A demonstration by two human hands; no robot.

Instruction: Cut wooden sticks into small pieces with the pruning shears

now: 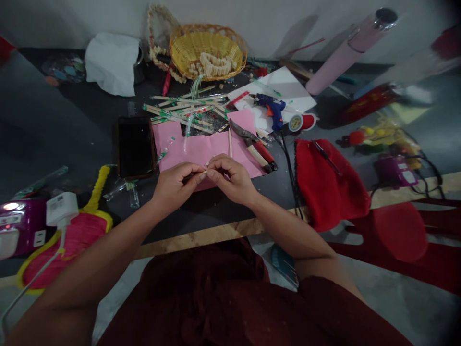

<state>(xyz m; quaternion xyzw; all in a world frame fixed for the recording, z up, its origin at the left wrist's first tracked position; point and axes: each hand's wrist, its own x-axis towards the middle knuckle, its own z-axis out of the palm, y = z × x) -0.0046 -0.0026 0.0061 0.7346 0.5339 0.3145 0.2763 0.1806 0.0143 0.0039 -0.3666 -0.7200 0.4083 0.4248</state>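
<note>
My left hand [181, 181] and my right hand [231, 179] meet fingertip to fingertip above the front edge of a pink paper sheet [196, 148]. Both are closed in a pinch on a small pale piece [205, 171], mostly hidden by the fingers; its kind I cannot make out. Beyond them on the pink sheet lie pruning shears [252, 145] with red and white handles, beside a thin pale stick [230, 143]. Several wooden chopsticks [180, 108] with green-printed wrappers are heaped behind the paper.
A wicker basket [176, 45] holds pale cut pieces at the back. Right of centre are a blue glue gun [272, 109], a thread spool [302, 122], and red cloth [324, 192] with a pen. A phone [135, 146] lies left; a pink flask [345, 60] stands back right.
</note>
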